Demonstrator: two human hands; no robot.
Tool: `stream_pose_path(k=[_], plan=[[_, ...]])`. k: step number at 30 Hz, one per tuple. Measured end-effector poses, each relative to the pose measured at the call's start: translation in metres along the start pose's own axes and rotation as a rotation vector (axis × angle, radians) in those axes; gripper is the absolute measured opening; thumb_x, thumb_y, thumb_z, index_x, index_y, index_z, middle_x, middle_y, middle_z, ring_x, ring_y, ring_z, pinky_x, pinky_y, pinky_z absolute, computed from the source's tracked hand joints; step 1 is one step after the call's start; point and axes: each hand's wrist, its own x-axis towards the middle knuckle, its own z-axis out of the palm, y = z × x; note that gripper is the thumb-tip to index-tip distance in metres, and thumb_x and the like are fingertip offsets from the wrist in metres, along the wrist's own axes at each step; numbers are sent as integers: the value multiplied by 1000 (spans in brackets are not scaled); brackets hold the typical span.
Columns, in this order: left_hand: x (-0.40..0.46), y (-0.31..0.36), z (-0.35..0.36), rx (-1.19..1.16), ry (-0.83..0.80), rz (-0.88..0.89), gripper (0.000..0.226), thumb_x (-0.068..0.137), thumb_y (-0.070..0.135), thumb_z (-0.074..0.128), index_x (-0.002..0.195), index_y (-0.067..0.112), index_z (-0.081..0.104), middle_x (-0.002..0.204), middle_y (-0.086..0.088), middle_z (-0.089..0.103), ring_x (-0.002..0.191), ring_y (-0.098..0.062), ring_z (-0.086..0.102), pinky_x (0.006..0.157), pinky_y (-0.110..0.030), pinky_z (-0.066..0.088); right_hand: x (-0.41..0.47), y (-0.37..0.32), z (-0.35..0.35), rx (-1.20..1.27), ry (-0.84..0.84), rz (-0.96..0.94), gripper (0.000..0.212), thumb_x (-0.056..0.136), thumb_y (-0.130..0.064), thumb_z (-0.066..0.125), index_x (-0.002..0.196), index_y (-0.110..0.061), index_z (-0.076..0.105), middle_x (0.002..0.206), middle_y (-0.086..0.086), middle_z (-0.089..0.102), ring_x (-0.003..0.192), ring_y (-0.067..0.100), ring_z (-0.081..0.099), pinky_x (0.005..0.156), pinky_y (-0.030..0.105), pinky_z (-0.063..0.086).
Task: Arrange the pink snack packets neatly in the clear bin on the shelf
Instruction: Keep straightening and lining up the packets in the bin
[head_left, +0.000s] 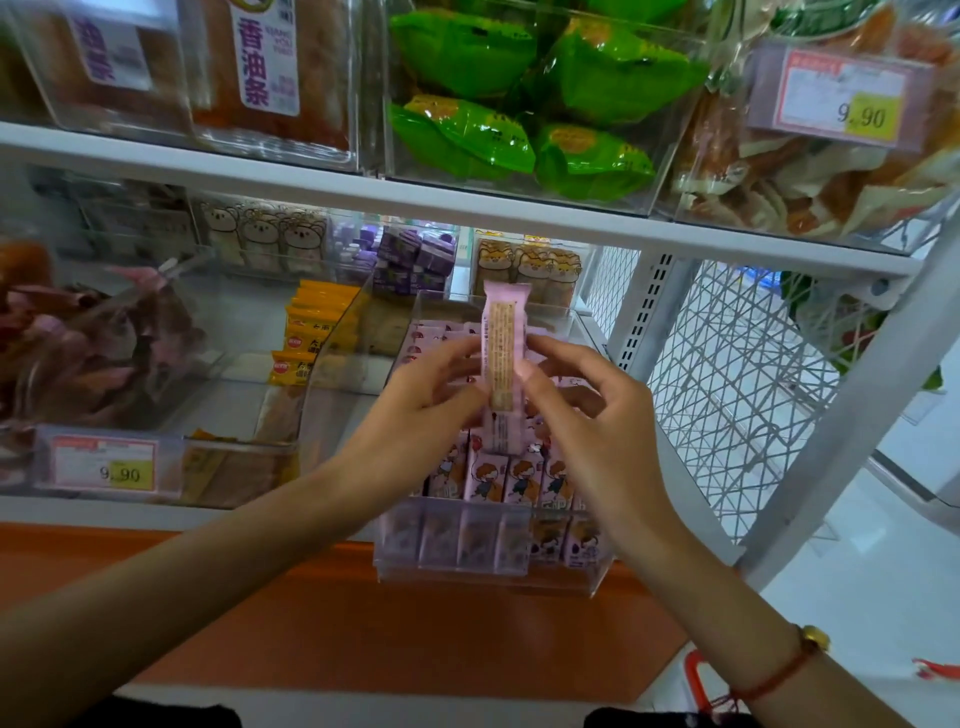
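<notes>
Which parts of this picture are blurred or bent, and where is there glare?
Head view: the top-left bread packs are motion-blurred; the shelf edge curves from wide-angle distortion; the green packets show glare; the held pink packet, pinched by the left hand and right hand, is fairly sharp.

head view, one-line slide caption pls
Both hands, left hand and right hand, hold one pink packet above the clear bin.

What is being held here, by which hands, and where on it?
One pink snack packet, upright above the clear bin; left hand and right hand pinch its lower half from either side.
</notes>
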Motion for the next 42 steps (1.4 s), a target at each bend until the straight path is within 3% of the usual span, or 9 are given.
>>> stream_pose_path(k=[4, 9, 12, 15, 20, 28, 33, 37, 42], plan=[[2, 8, -2, -140, -109, -228, 17, 97, 20, 49, 98, 26, 65, 85, 8, 75, 77, -1, 70, 58, -11, 51, 1, 5, -3, 22, -78, 139, 16, 92, -32, 55, 98, -20, 64, 94, -2, 68, 86, 15, 69, 72, 41, 58], [2, 9, -6, -154, -142, -299, 15, 95, 24, 53, 98, 22, 68, 82, 6, 76, 75, -2, 71, 56, -12, 51, 1, 6, -4, 69, -128, 158, 14, 94, -31, 53, 96, -20, 60, 93, -4, 66, 77, 1, 67, 57, 14, 51], [3, 7, -6, -133, -127, -228, 17, 94, 17, 56, 98, 32, 63, 85, 14, 75, 80, 2, 69, 59, -9, 50, 0, 7, -5, 63, -155, 127, 14, 94, -33, 52, 108, -31, 54, 105, -8, 64, 85, -3, 65, 63, 13, 52], [3, 5, -9, 59, -61, 15, 34, 88, 6, 62, 103, 36, 57, 93, 20, 70, 90, 11, 64, 69, -3, 47, -2, 5, -3, 122, -212, 42, 28, 93, -23, 57, 113, -41, 48, 113, -11, 60, 97, -1, 63, 74, 16, 53], [2, 5, -15, 185, -23, 242, 42, 83, -6, 64, 106, 28, 57, 112, 18, 62, 107, 11, 58, 83, -5, 45, -1, 2, -3, 97, -214, -99, 35, 79, 0, 71, 96, -26, 55, 111, -3, 63, 110, 6, 59, 100, 31, 48], [4, 2, -16, 108, -77, 170, 43, 85, -3, 62, 112, 30, 57, 105, 19, 69, 103, 2, 63, 82, -10, 49, -1, 4, -6, 7, -167, -114, 41, 81, -15, 73, 114, -35, 59, 112, -14, 65, 107, 2, 59, 93, 24, 50], [6, 8, -19, -112, 29, 16, 35, 77, 25, 67, 111, 20, 61, 106, 4, 71, 95, -8, 69, 71, -17, 55, -3, 0, -8, -19, -159, -114, 62, 79, -33, 70, 134, -32, 42, 123, -17, 57, 114, -6, 52, 93, 13, 44], [7, 10, -20, -121, 162, -50, 49, 71, 40, 70, 111, 14, 61, 99, -1, 73, 85, -10, 72, 65, -18, 56, -7, -3, -4, -44, -185, -138, 40, 88, -22, 65, 125, -26, 50, 117, -16, 58, 110, 1, 56, 89, 32, 54], [5, 12, -22, -191, 169, 4, 66, 70, 28, 71, 130, 27, 45, 114, 6, 64, 94, -10, 70, 72, -20, 56, -6, -4, -1, 58, -205, -31, 20, 97, -20, 49, 112, -28, 58, 107, -13, 63, 91, 1, 63, 78, 27, 56]])
